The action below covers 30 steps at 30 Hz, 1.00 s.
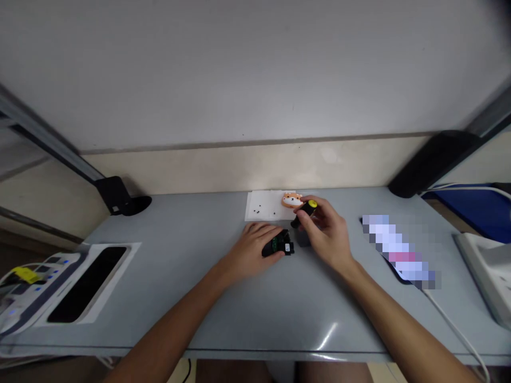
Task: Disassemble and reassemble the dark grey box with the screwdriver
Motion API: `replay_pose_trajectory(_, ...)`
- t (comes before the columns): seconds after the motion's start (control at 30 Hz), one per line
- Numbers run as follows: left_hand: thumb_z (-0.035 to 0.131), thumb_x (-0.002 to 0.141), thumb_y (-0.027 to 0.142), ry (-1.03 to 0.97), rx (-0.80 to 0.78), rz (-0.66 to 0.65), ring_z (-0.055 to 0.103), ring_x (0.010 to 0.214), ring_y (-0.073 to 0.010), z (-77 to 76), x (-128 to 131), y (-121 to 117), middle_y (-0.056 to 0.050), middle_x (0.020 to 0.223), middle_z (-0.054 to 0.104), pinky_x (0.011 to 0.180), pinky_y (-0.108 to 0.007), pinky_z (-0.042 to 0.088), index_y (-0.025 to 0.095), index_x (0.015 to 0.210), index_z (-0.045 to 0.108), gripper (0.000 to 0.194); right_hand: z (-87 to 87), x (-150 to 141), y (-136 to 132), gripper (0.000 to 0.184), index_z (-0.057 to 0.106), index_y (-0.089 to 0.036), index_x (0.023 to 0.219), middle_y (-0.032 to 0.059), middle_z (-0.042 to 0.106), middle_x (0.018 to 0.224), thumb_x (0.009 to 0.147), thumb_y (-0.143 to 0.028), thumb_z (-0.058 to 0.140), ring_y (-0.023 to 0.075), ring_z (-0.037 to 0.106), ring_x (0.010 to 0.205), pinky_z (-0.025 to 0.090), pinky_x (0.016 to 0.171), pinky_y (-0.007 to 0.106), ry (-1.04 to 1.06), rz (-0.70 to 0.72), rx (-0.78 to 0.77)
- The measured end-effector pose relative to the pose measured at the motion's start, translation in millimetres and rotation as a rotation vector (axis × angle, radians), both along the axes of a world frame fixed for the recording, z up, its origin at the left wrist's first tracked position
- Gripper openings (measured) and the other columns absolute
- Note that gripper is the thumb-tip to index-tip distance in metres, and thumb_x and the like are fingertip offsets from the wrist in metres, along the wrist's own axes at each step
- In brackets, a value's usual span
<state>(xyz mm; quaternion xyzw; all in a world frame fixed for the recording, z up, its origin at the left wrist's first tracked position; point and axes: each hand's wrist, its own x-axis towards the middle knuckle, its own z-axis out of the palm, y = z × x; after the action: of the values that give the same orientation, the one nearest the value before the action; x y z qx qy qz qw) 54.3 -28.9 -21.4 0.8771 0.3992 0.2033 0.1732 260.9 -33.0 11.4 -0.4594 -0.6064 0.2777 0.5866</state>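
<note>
My left hand point(257, 246) is closed around a small black device with a green circuit board point(279, 244), holding it down on the grey desk. The device's inside faces up, and my fingers cover its left part. Between the thumb and fingers of my right hand point(329, 231) is a screwdriver point(305, 213) with a black handle and a yellow end cap. It leans with its tip down toward the device's right edge; whether the tip touches, I cannot tell. A dark piece point(304, 239) lies partly under my right hand.
Behind my hands, a white paper point(265, 205) carries several tiny dark screws point(257, 210) and an orange-and-white animal-faced object point(291, 200). A phone point(90, 284) and power strip point(43, 287) are at left. Another phone point(393, 250), cabled, and a white device point(487, 276) are at right.
</note>
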Motion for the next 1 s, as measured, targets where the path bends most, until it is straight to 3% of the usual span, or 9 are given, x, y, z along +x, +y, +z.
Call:
replay_pose_trajectory(0.17,0.068,0.098,0.036,-0.011,-0.007,0.0,0.059,0.132,-0.0289,0.0,0.1,0.3,-0.009,0.141,0.068,0.117,-0.051,0.043,0.026,0.142,0.061,0.046,0.3,-0.9,0.0,0.024,0.069,-0.025,0.109,0.0029,0.074,0.094,0.088,-0.037,0.071,0.0142,0.063,0.067,0.058,0.064,0.033,-0.021,-0.004,-0.017)
replay_pose_trajectory(0.5,0.069,0.096,0.034,-0.022,-0.009,0.002,0.059,0.133,-0.0294,0.7,1.9,-0.6,-0.01,0.142,0.068,0.116,-0.05,0.043,0.025,0.141,0.061,0.046,9.2,-3.2,0.3,0.021,0.066,-0.026,0.103,0.0031,0.073,0.102,0.087,-0.039,0.072,0.0131,0.059,0.067,0.055,0.066,0.031,-0.061,0.028,-0.019)
replay_pose_trajectory(0.67,0.07,0.096,0.032,-0.031,-0.017,0.0,0.059,0.133,-0.0296,-0.5,2.2,-0.1,-0.009,0.141,0.068,0.117,-0.051,0.042,0.024,0.141,0.061,0.047,20.9,-10.7,15.7,0.02,0.051,-0.026,0.082,-0.0033,0.06,0.074,0.085,-0.03,0.07,0.014,0.054,0.067,0.049,0.068,0.031,-0.183,0.076,-0.019)
replay_pose_trajectory(0.73,0.069,0.096,0.032,-0.036,-0.028,0.0,0.059,0.133,-0.0301,-1.2,2.4,0.0,-0.009,0.141,0.068,0.118,-0.051,0.041,0.024,0.142,0.061,0.048,23.4,-17.5,23.2,0.02,0.048,-0.026,0.083,-0.0017,0.064,0.082,0.086,-0.027,0.068,0.0155,0.061,0.078,0.052,0.078,0.034,-0.128,0.186,0.009)
replay_pose_trajectory(0.8,0.068,0.097,0.032,-0.04,-0.035,0.003,0.059,0.133,-0.0303,-1.6,2.5,0.1,-0.01,0.14,0.068,0.118,-0.05,0.041,0.024,0.143,0.06,0.048,22.9,-24.8,29.1,0.015,0.052,-0.026,0.094,0.0026,0.071,0.101,0.091,-0.033,0.065,0.0168,0.068,0.091,0.056,0.085,0.037,0.068,0.285,-0.005)
replay_pose_trajectory(0.87,0.069,0.096,0.032,-0.045,-0.035,0.008,0.059,0.133,-0.0302,-1.6,2.4,-0.1,-0.009,0.14,0.068,0.117,-0.049,0.042,0.023,0.142,0.059,0.048,20.0,-29.9,32.2,0.023,0.054,-0.027,0.1,0.003,0.073,0.105,0.092,-0.044,0.067,0.0143,0.069,0.081,0.058,0.077,0.035,0.221,0.308,-0.073)
replay_pose_trajectory(0.93,0.069,0.095,0.031,-0.048,-0.029,0.011,0.059,0.133,-0.0298,-1.0,2.3,-0.5,-0.009,0.141,0.068,0.116,-0.048,0.043,0.023,0.141,0.059,0.047,16.4,-30.9,32.9,0.034,0.055,-0.026,0.095,-0.0006,0.071,0.088,0.088,-0.054,0.074,0.0103,0.06,0.06,0.052,0.06,0.029,0.281,0.282,-0.126)
replay_pose_trajectory(1.0,0.069,0.095,0.03,-0.048,-0.025,0.007,0.059,0.132,-0.0293,0.0,2.2,-1.2,-0.009,0.139,0.068,0.115,-0.048,0.043,0.023,0.137,0.06,0.043,14.3,-28.3,31.3,0.044,0.056,-0.026,0.089,-0.0061,0.059,0.067,0.083,-0.065,0.076,0.0088,0.048,0.048,0.041,0.05,0.027,0.3,0.256,-0.141)
